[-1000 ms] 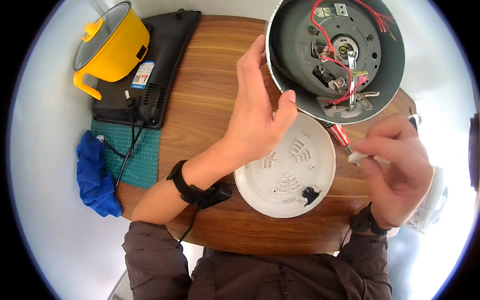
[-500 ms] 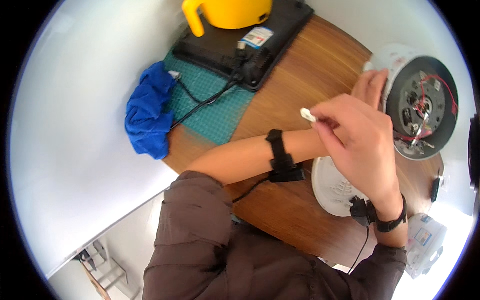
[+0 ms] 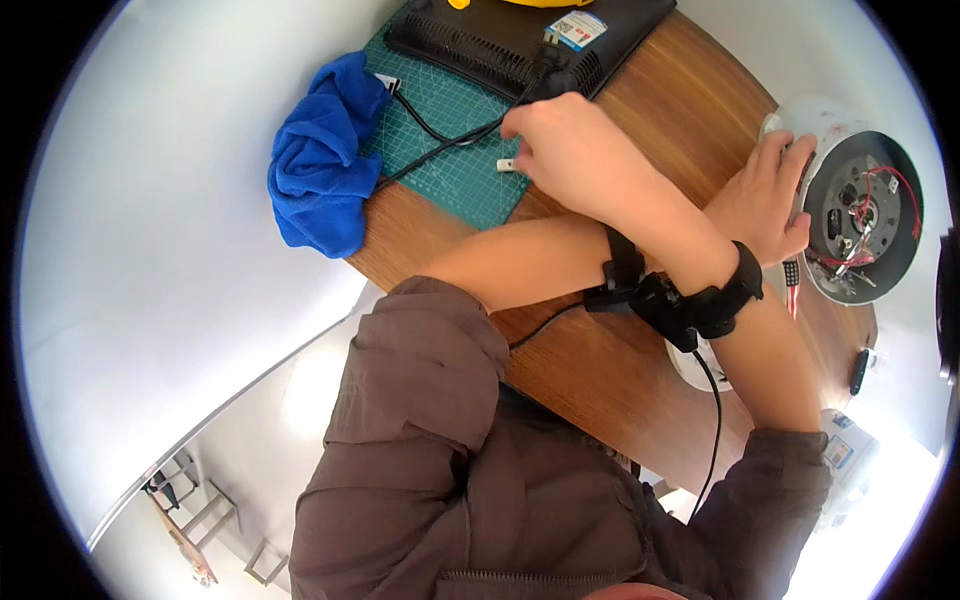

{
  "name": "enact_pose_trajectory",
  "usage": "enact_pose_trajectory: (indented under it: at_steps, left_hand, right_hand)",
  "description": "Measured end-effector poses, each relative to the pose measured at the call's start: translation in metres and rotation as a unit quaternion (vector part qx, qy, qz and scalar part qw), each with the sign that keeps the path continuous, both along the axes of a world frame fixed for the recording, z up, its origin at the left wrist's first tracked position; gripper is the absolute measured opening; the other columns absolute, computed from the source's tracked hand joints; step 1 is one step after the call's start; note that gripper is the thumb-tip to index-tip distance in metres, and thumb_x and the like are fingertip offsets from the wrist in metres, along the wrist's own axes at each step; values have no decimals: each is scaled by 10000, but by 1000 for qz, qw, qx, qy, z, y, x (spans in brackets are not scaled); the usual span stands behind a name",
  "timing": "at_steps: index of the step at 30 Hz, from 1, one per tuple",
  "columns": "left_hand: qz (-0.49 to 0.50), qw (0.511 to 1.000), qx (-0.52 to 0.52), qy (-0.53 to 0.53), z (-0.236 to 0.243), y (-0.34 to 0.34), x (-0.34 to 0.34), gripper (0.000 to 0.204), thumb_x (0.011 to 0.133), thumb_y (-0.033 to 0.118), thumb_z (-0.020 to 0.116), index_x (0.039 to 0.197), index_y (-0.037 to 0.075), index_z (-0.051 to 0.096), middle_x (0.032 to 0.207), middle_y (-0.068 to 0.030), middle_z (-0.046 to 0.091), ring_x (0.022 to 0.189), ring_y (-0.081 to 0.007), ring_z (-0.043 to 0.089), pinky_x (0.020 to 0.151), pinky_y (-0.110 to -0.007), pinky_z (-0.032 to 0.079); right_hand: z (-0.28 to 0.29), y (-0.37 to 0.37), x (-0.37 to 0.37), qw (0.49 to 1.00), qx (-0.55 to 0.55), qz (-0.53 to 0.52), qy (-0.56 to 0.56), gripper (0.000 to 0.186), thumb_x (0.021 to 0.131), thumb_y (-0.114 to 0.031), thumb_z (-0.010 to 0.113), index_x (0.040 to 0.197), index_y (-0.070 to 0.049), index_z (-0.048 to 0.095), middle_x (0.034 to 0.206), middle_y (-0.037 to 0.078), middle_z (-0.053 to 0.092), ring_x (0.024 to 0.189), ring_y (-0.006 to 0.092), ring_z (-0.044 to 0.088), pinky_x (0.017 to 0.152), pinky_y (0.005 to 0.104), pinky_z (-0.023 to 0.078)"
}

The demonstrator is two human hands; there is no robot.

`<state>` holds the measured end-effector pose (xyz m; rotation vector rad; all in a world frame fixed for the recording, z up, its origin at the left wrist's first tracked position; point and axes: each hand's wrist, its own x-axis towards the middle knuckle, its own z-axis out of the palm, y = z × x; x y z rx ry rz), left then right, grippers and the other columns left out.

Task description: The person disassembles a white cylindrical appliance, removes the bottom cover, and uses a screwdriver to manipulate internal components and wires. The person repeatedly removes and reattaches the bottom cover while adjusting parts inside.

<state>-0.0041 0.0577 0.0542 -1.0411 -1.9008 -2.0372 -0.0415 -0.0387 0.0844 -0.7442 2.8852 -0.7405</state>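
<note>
My right hand (image 3: 580, 160) reaches across my left forearm to the green mat (image 3: 455, 195), fingers curled at a small white piece (image 3: 506, 166); the fingertips are partly hidden. My left hand (image 3: 755, 205) rests its fingers against the rim of a metal pot body (image 3: 880, 230), which lies on its side at the right, its underside with red wires and metal fittings facing me. A screwdriver with a flag-patterned handle (image 3: 792, 280) lies below that hand. A white plastic disc (image 3: 688, 368) is mostly hidden under my right forearm.
A black flat appliance (image 3: 460, 50) carries a yellow pot (image 3: 520, 3) at the back left, with black cords over the mat. A blue cloth (image 3: 320, 160) lies at the table's left edge. A small black object (image 3: 859, 370) and a white appliance (image 3: 850, 450) are at the far right.
My right hand has moved left across my left arm with the white piece, down toward the mat. The view has swung leftward, so the pot body and disc appear farther right.
</note>
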Motion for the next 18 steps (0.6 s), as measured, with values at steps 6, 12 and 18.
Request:
enact_pose_trajectory:
  at_steps: [6,12,18]
  left_hand:
    - [57,998,-28,-3,-3,5,4,781,846,193,700,1503,14,318,1414,-258,408,1282,-470,487,1026,-527,477]
    - [-15,997,-10,73,-4,7,-12,800,881,207,652,1507,-93,254,1416,-360,370,1287,-525,439,1090,-542,407]
    - [17,992,32,124,11,5,-11,612,939,60,580,1475,-66,315,1353,-248,461,1249,-341,502,1083,-456,402]
  right_hand:
    - [71,47,56,987,-107,-34,117,154,872,-49,724,1021,-14,734,845,163,732,795,313,735,710,373,581]
    - [110,160,169,937,-135,-252,199,170,951,67,650,1101,44,727,875,111,755,825,175,735,778,276,582]
    - [87,255,238,793,-230,-514,232,190,1017,-30,618,1171,35,708,893,86,732,765,123,678,756,255,558]
